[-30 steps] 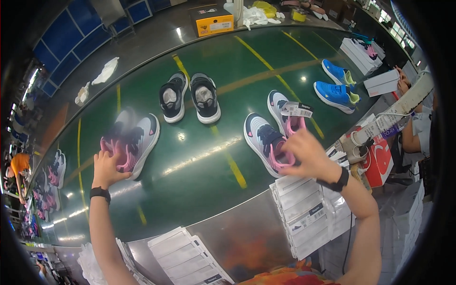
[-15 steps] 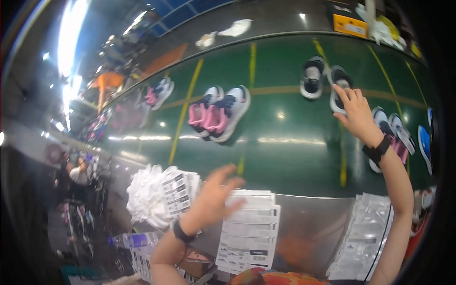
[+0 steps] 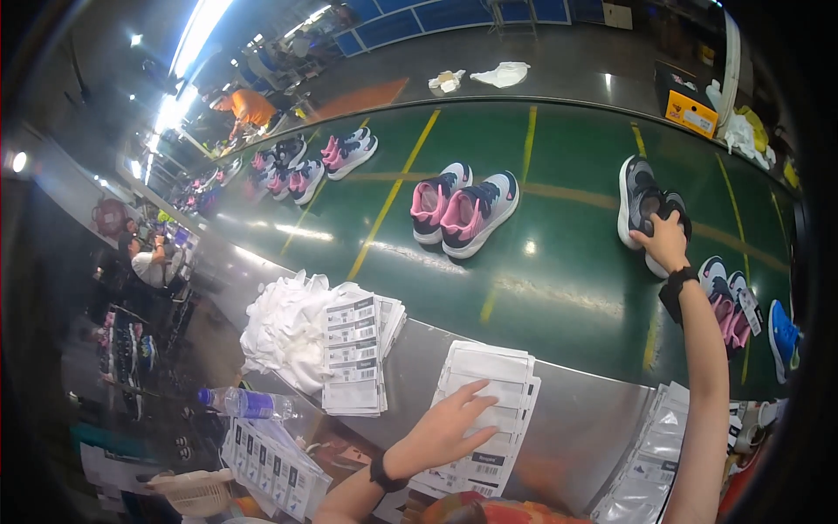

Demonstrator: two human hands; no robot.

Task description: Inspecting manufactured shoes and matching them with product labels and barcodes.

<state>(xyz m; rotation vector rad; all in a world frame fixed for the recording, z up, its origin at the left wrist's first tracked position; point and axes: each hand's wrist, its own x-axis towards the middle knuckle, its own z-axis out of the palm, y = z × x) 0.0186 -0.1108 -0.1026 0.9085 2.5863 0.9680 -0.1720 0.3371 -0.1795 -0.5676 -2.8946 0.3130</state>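
A pair of black and grey sneakers with white soles stands on the green conveyor belt [image 3: 567, 301], the left sneaker [image 3: 640, 188] close against the right sneaker [image 3: 677, 204]. My right hand [image 3: 666, 243] is closed on the heel end of the right sneaker, thumb toward the left one; part of that shoe is hidden under my fingers. Over a stack of printed label sheets [image 3: 489, 371] on the metal ledge, my left hand [image 3: 447, 428] lies open, fingers spread. Whether it presses on the top sheet is hard to tell.
Pink, white and navy sneakers [image 3: 471, 214] stand mid-belt, others farther left. At right are a tagged pink pair [image 3: 729, 301] and a blue shoe [image 3: 783, 336]. The ledge holds crumpled white paper [image 3: 292, 327], more labels [image 3: 353, 349] and a bottle [image 3: 253, 403]. A person in orange [image 3: 250, 106] works far off.
The two black sneakers, apart before, are now side by side, my right hand gripping one. My left hand has come down over the label sheets. The whole view has shifted.
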